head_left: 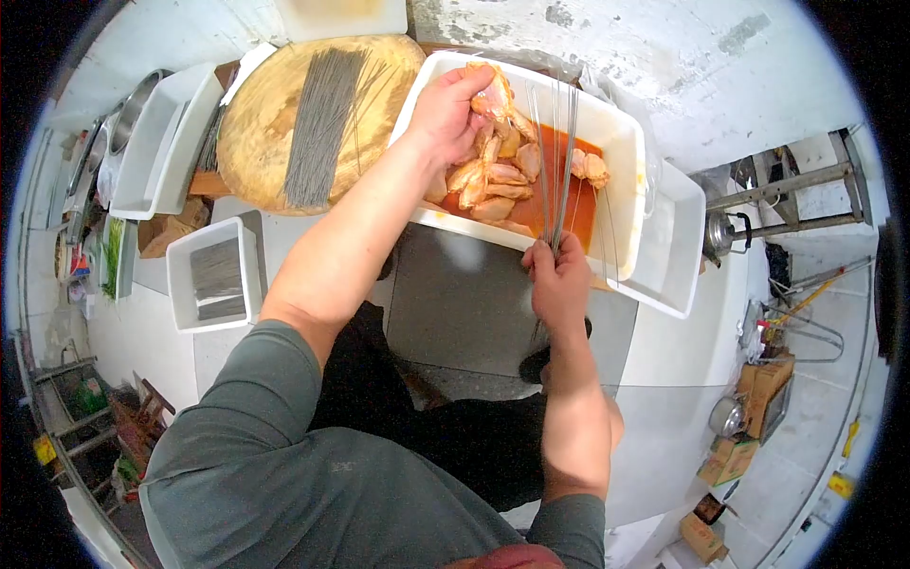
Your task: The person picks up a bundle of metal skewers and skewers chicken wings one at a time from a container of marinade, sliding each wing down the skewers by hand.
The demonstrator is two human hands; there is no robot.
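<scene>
Raised over the left part of a white tub (630,199), my left hand (447,116) is closed around a raw chicken wing (495,97). More chicken wings (488,180) lie heaped below it in reddish-orange marinade (559,204). One piece (590,168) rests apart at the right side. At the tub's near rim, the fingers of my right hand (559,280) close on a bundle of thin metal skewers (559,142). The skewers stand up from that hand across the tub, their upper ends fanned slightly apart.
Left of the tub, a round wooden chopping board (256,123) carries many loose skewers (324,128). A small white bin (213,318) holds more skewers. Another white tub (682,247) sits at the right, near a kettle (718,235). A whitewashed wall (697,85) rises behind.
</scene>
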